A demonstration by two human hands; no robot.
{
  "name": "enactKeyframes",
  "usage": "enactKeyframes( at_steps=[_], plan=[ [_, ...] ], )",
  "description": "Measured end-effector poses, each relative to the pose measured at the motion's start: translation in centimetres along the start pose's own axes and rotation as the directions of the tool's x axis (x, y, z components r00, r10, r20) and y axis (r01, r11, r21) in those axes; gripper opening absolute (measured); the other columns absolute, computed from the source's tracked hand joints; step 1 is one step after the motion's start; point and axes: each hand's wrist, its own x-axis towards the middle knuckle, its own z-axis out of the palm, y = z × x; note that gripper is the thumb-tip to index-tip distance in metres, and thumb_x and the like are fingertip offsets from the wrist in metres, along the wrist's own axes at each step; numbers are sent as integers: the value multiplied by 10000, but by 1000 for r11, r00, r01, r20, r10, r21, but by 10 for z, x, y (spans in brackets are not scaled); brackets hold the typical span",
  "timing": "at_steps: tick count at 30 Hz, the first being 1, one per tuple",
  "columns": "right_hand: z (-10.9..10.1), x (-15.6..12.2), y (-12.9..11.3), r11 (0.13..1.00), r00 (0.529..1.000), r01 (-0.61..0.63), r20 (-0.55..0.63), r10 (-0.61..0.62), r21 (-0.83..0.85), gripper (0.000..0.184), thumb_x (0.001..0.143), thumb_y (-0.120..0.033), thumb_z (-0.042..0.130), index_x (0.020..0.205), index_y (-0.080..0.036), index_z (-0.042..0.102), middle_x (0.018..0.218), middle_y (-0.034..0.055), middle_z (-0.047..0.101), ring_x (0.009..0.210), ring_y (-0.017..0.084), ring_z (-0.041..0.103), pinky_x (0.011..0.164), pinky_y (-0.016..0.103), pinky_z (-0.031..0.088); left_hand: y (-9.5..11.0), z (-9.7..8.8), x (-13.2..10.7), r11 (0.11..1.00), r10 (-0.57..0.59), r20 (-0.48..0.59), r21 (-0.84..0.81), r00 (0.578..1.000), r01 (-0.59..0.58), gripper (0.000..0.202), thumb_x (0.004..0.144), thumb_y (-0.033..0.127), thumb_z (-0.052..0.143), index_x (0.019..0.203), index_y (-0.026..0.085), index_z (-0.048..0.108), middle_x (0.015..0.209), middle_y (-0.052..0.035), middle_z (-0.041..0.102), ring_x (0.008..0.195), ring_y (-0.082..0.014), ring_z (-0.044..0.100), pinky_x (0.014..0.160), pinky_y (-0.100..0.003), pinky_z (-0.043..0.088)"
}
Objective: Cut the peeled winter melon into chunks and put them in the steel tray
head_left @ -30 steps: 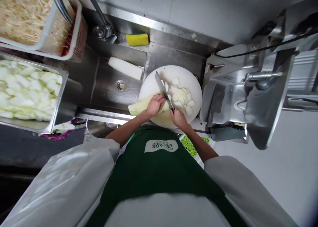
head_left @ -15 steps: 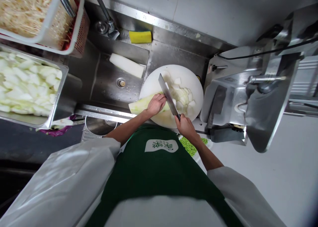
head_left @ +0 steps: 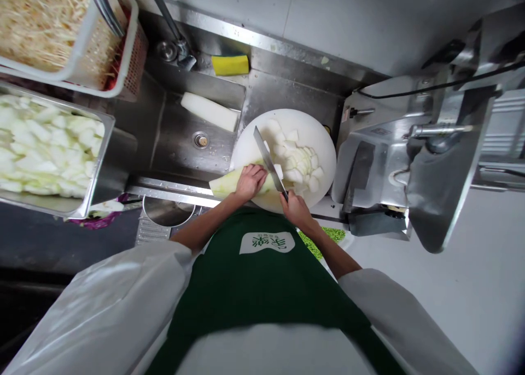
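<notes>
My right hand is closed round the dark handle of a kitchen knife, its broad blade pointing away from me to the upper left. Curled fingers of my left hand press on a long, pale green peeled gourd, close beside the blade. The gourd lies on a round white cutting board, with its left end sticking out past the rim. To the right of the blade is a pile of cut gourd pieces. Part of the gourd is hidden under my left hand.
Another peeled white length lies in the sink. A yellow block sits behind it. At left are a metal pan of cut pieces and a basket with bean sprouts above. A metal slicing machine stands right.
Both hands and the knife have shifted slightly left along the gourd. A cut white piece now shows just right of the blade.
</notes>
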Motion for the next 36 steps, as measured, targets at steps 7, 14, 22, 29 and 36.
enactKeyframes(
  at_steps=[7, 14, 22, 29, 36],
  plan=[
    [7, 26, -16, 999, 999, 40, -23, -41, -27, 362, 1106, -367, 369, 1114, -99, 613, 1080, 196, 727, 1020, 263, 704, 839, 282, 460, -2, 0, -8, 1000, -28, 20, -4, 999, 29, 332, 1070, 332, 400, 1080, 186, 698, 1135, -115, 668, 1001, -255, 516, 864, -417, 392],
    [1, 36, -6, 997, 996, 75, -54, -76, -27, 386, 1106, -419, 359, 1105, -134, 620, 1055, 162, 745, 1017, 264, 703, 816, 277, 454, 1, -2, -8, 999, -24, 18, 47, 1000, 23, 326, 1067, 325, 408, 1104, 186, 701, 1129, -117, 658, 1003, -261, 512, 861, -417, 384],
    [-22, -26, -19, 994, 1000, -2, -14, 0, -109, 345, 1107, -407, 351, 1153, -138, 562, 993, 155, 740, 954, 282, 716, 762, 294, 427, 3, -2, -8, 996, -18, 26, 86, 999, 16, 309, 1064, 309, 412, 1079, 195, 698, 1105, -102, 657, 1005, -263, 505, 862, -405, 388],
    [-24, -46, -7, 994, 999, 4, 40, 0, -109, 304, 1102, -393, 379, 1067, -159, 570, 915, 131, 737, 909, 269, 718, 700, 281, 377, 4, 1, -5, 998, -18, 30, 55, 999, 17, 328, 1070, 323, 396, 1085, 194, 698, 1111, -104, 662, 1011, -263, 514, 872, -408, 392],
    [-12, -44, 4, 993, 996, -10, 90, 21, -120, 287, 1108, -370, 376, 1065, -153, 559, 913, 122, 744, 868, 243, 713, 672, 276, 358, -3, -22, -36, 971, -221, 108, 123, 969, 207, 531, 962, 560, 574, 1368, 218, 602, 1379, -160, 558, 1235, -359, 473, 1023, -495, 354]
  ],
)
